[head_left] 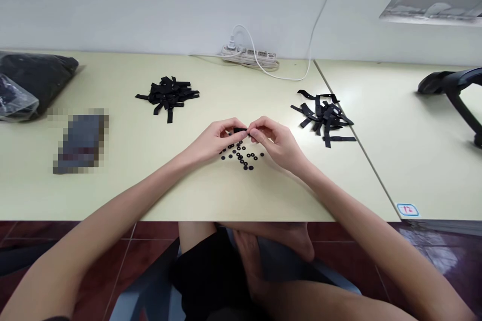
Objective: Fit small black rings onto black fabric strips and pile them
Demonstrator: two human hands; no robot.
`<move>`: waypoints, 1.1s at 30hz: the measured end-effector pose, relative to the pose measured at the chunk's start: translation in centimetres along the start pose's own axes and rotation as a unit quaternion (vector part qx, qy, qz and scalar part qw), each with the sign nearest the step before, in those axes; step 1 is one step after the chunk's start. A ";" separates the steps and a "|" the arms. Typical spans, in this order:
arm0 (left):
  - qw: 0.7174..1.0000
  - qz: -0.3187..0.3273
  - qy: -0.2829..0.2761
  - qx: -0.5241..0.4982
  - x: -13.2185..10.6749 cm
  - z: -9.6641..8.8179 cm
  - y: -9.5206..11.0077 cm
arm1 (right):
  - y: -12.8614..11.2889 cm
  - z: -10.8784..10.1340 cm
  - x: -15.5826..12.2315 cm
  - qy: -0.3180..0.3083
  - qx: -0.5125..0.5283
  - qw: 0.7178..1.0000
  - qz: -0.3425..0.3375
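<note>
My left hand (pixel 220 139) pinches a short black fabric strip (pixel 238 130) above the middle of the table. Close against it, my right hand (pixel 271 140) has thumb and forefinger pressed together at the strip's right end; whether a small ring is between them is hidden. Under and in front of the hands lie several small black rings (pixel 241 159), scattered on the tabletop. A pile of black strips (pixel 169 94) lies beyond my left hand, and a second, looser pile of strips (pixel 324 116) lies to the right of my right hand.
At the wall sits a white power strip (pixel 250 56) with a white cable (pixel 312 35) running up. A black bag (pixel 35 83) and a pixelated dark object (pixel 81 143) are at left. A black curved object (pixel 452 85) stands right, past the table seam (pixel 357 140).
</note>
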State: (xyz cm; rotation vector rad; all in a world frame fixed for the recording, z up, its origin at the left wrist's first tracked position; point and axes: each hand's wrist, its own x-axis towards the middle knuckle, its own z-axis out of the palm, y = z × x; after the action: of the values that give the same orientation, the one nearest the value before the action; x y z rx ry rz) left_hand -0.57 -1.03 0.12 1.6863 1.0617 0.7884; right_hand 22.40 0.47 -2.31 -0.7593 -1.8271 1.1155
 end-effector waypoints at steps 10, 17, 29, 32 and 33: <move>0.994 0.007 0.102 -0.030 -0.1 1.0 0.1 | 1.0 -1.0 0.1 0.143 -0.035 0.988 -0.054; 0.993 0.013 0.120 -0.021 0.0 1.2 -0.3 | -0.9 -1.1 0.2 0.166 -0.031 0.985 -0.045; 0.990 0.002 0.137 -0.030 -0.3 1.1 0.4 | -2.3 -1.9 0.0 0.136 -0.046 0.986 -0.080; 0.990 0.009 0.137 -0.044 -0.3 1.1 0.5 | -2.2 -1.7 0.0 0.073 -0.060 0.992 -0.087; 0.989 0.014 0.137 -0.047 -0.3 1.1 0.6 | -2.2 -1.6 -0.1 0.060 -0.076 0.991 -0.093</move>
State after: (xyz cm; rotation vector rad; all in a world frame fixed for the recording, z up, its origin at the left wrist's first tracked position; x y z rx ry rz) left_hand 0.43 -1.79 0.30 1.5452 1.1681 1.0950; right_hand 23.66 0.13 0.04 -0.7111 -1.8539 0.8022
